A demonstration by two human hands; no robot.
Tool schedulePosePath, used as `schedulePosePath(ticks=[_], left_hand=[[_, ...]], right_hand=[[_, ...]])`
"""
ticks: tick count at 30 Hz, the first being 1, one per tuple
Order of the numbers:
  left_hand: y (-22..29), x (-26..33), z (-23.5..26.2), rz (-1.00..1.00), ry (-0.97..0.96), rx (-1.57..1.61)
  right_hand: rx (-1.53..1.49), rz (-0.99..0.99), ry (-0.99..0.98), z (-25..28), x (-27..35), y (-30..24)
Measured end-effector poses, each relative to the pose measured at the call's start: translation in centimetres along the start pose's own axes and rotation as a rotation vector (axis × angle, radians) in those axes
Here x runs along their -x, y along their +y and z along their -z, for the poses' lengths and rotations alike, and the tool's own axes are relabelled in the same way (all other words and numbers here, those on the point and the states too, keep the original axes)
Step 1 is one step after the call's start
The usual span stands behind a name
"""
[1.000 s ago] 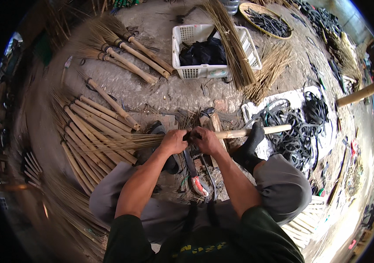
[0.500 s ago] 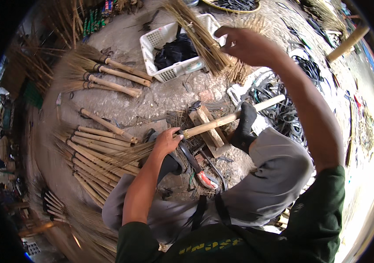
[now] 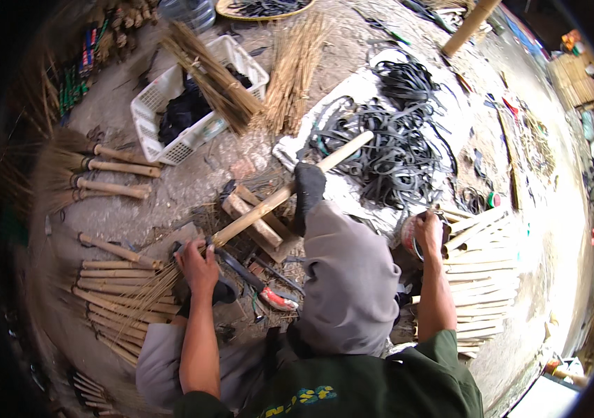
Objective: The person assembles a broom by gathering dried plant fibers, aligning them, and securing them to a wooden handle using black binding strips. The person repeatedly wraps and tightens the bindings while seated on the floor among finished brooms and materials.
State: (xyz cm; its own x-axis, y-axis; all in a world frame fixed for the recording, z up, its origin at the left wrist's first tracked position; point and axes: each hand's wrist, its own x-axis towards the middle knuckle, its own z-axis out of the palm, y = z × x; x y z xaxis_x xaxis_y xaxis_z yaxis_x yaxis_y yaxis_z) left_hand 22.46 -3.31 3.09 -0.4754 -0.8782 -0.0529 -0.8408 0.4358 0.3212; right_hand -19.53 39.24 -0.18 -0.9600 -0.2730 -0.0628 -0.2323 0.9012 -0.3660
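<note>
Swung down and out since half a second ago: right hand (image 3: 428,233), then raised high toward the white basket (image 3: 171,115), now lowered at the person's right side onto a stack of cut bamboo sticks (image 3: 481,282). Fingers curled over a small round reddish container (image 3: 412,237) at the near end of that stack; whether truly gripped or only touched, cannot tell.

Unchanged in place: left hand (image 3: 198,268), closed around the spot where a long bamboo handle (image 3: 279,197) meets a bundle of straw bristles (image 3: 140,296). Handle running up and to the right from this grip, passing under the dark-socked foot (image 3: 307,191) that pins it against wooden blocks (image 3: 248,216), ending over a heap of black rubber strips (image 3: 398,139). Bristles fanning out down and to the left of the grip.

Just right of the left hand, on the ground: red-handled cutters (image 3: 269,292). Left of the grip and beyond the bristles: rows of finished brooms (image 3: 112,167) with bamboo handles. Well beyond the grip, leaning in the basket: a tied bundle of brown stalks (image 3: 210,76), with loose pale stalks (image 3: 297,70) beside it. Grey trouser knee (image 3: 349,279) between the two hands.
</note>
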Motion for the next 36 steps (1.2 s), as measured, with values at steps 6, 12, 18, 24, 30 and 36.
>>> schedulePosePath(ticks=[6, 12, 18, 24, 30, 36], left_hand=[[-1.2, 0.3, -1.8, -0.022, 0.076, 0.034], [-2.1, 0.4, -2.2, -0.052, 0.108, 0.069], [-2.2, 0.6, -3.0, -0.137, 0.248, 0.148], [-1.7, 1.0, -2.9, -0.119, 0.261, 0.168], [-1.9, 0.6, -2.9, -0.129, 0.236, 0.197], [-1.6, 0.8, -2.7, -0.129, 0.246, 0.167]], right_hand=[[-0.131, -0.400, -0.225, 1.0, -0.9, 4.3], [0.102, -0.281, -0.300, -1.4, 1.1, 5.1], [0.173, -0.286, -0.366, -0.7, 1.3, 5.4], [0.254, -0.227, -0.360, -1.5, 1.1, 4.6], [0.294, -0.213, -0.227, -1.7, 2.4, 4.8], [0.200, -0.235, -0.012, 0.5, 2.4, 3.4]])
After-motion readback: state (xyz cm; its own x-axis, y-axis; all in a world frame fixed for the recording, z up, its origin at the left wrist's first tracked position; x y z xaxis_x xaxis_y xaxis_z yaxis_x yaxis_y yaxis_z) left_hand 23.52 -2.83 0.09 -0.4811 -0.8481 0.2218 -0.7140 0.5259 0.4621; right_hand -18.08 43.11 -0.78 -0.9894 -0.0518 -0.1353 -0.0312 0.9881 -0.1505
